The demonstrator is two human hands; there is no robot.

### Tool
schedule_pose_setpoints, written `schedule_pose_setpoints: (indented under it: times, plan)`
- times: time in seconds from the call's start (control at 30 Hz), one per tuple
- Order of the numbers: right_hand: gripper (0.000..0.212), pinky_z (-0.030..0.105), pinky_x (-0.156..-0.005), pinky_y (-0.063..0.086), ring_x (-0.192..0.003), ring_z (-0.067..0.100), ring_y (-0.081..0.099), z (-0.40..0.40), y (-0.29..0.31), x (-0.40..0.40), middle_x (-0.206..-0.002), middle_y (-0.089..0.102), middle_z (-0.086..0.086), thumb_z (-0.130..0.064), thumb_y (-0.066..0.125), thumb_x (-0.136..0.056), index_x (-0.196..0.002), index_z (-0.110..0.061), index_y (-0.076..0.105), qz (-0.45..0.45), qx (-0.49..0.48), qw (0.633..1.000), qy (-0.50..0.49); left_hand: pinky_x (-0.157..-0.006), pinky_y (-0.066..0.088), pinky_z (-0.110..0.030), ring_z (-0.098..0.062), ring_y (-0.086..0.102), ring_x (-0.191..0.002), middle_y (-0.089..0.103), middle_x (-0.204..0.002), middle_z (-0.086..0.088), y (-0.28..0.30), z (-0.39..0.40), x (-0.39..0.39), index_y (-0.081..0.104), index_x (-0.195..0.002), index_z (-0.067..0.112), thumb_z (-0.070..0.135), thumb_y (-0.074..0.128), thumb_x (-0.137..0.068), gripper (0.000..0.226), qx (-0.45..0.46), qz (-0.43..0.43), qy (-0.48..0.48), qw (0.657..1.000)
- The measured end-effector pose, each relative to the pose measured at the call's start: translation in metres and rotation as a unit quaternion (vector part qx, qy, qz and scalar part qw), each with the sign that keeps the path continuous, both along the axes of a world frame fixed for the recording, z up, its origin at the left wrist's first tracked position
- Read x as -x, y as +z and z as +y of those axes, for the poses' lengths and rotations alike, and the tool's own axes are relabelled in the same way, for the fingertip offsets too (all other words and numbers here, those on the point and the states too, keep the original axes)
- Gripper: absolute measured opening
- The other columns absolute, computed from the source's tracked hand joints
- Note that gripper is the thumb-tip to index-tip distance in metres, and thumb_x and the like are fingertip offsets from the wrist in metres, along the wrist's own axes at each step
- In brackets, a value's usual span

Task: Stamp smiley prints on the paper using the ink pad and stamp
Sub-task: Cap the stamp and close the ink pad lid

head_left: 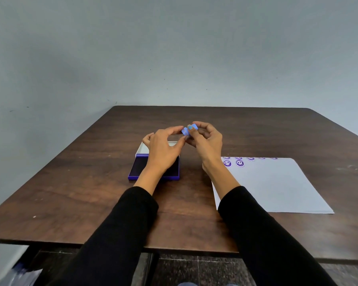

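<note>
A small light-blue stamp (189, 130) is held in the air above the table between both hands. My right hand (207, 141) pinches it from the right. The fingertips of my left hand (163, 147) touch its left side. Below my left hand lies the open purple ink pad (140, 169), its white-lined lid (142, 149) folded back behind it. A white sheet of paper (277, 186) lies to the right, with several purple smiley prints (239, 163) along its far edge.
The dark wooden table (91, 193) stands against a plain grey wall. Its near edge runs below my forearms in black sleeves. Tiled floor and a pale plastic bag (19, 273) show under the table at the lower left.
</note>
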State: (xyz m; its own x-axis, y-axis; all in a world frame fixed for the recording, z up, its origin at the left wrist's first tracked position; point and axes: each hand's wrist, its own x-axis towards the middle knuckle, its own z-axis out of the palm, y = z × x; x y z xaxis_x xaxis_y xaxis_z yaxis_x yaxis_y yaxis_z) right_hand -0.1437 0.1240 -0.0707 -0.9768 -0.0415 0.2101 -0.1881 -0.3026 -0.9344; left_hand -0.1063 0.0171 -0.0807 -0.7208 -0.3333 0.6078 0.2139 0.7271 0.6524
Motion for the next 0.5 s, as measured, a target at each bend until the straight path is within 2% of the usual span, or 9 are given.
schedule_pose_setpoints:
  times: [0.17, 0.27, 0.5]
  plan:
    - [0.006, 0.031, -0.072, 0.061, -0.081, 0.026, 0.071, 0.0019, 0.0025, -0.0027, -0.092, 0.07, 0.019, -0.007, 0.064, -0.086, -0.092, -0.008, 0.066, -0.017, 0.04, 0.999, 0.017, -0.078, 0.014, -0.022, 0.002, 0.043, -0.103, 0.067, -0.11, 0.01, 0.0006, -0.0001, -0.001, 0.061, -0.117, 0.031, 0.032, 0.063, -0.085, 0.032, 0.011, 0.002, -0.001, 1.0]
    - [0.007, 0.028, -0.068, 0.061, -0.08, 0.026, 0.07, 0.0033, 0.0032, -0.0029, -0.091, 0.069, 0.019, -0.004, 0.064, -0.085, -0.091, -0.006, 0.066, -0.026, 0.046, 0.998, 0.016, -0.073, 0.012, -0.02, -0.002, 0.046, -0.106, 0.067, -0.11, 0.01, 0.0017, 0.0003, -0.0017, 0.061, -0.118, 0.031, 0.032, 0.065, -0.083, 0.035, 0.012, -0.003, -0.006, 1.0]
    - [0.015, 0.028, -0.07, 0.061, -0.08, 0.023, 0.071, 0.0065, 0.0026, -0.0009, -0.089, 0.072, 0.015, -0.01, 0.071, -0.081, -0.095, -0.004, 0.069, -0.04, 0.028, 0.999, 0.009, -0.084, 0.014, -0.024, -0.008, 0.046, -0.111, 0.068, -0.111, 0.006, 0.0027, 0.0019, -0.0023, 0.061, -0.118, 0.028, 0.03, 0.065, -0.084, 0.035, -0.014, -0.024, -0.016, 0.999]
